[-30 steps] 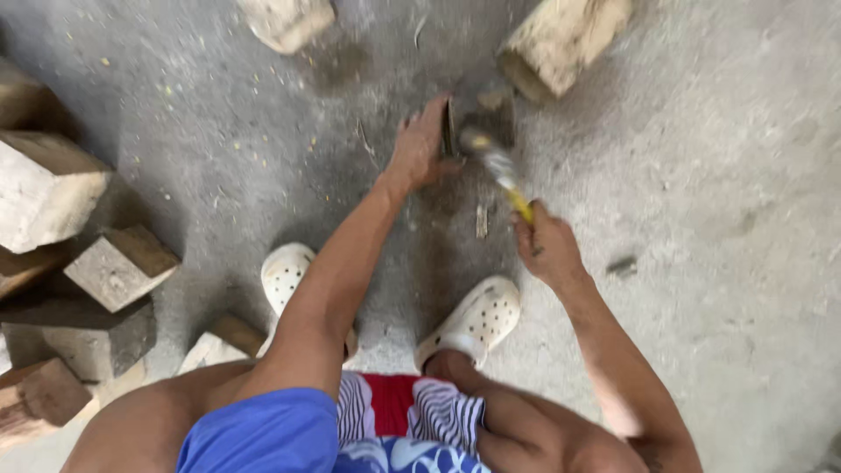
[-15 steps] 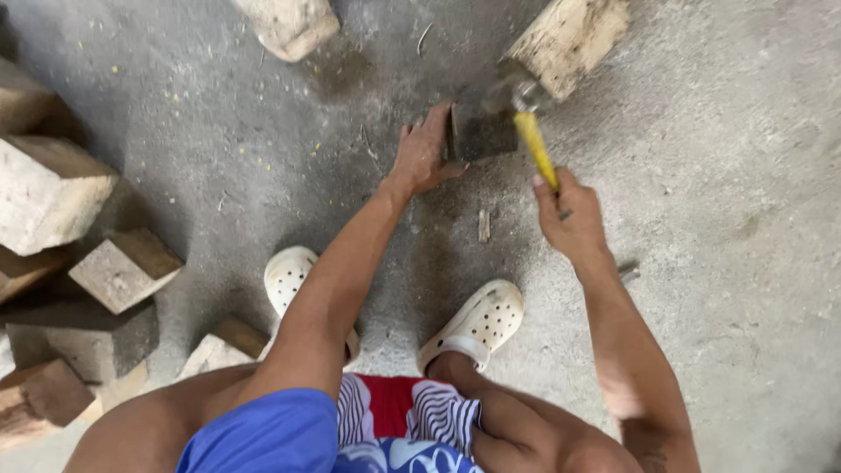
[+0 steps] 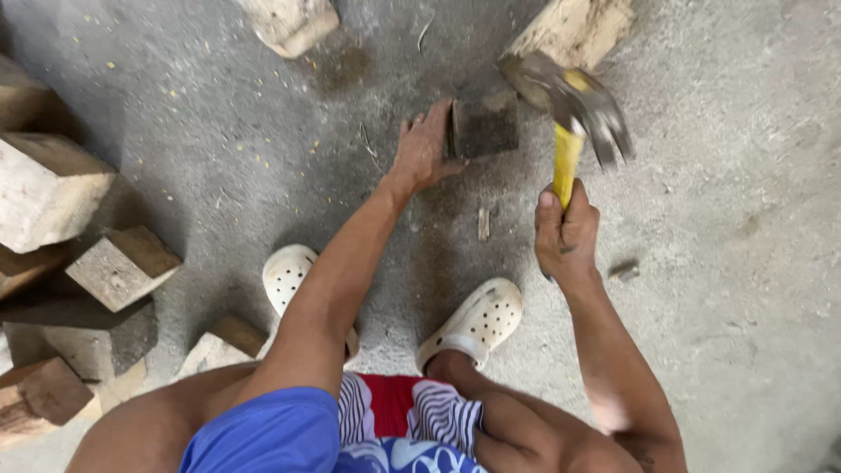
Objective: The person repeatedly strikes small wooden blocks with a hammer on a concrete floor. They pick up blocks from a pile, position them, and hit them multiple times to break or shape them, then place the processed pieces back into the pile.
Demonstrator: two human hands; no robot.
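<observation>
**Hammer raised over held wood block**

1. Right hand [image 3: 567,229]: your grip is closed around the yellow handle of the hammer [image 3: 569,114]. A second ago the head was low beside the block; it has since swung up and now shows blurred above and right of it, so you look to be mid-stroke, between blows.

2. Left hand [image 3: 427,147]: fingers pressed flat against the left face of the dark wood block [image 3: 484,127], steadying it rather than closing round it. It has stayed there throughout.

3. Dark wood block: small, squarish, dark-stained top, standing on the concrete floor [image 3: 745,263] near the far edge of view, ahead of your white clogs [image 3: 473,322].

4. Surroundings: pale timber offcuts [image 3: 53,188] stacked along the left; a small splinter [image 3: 483,223] lies between block and clogs.
</observation>
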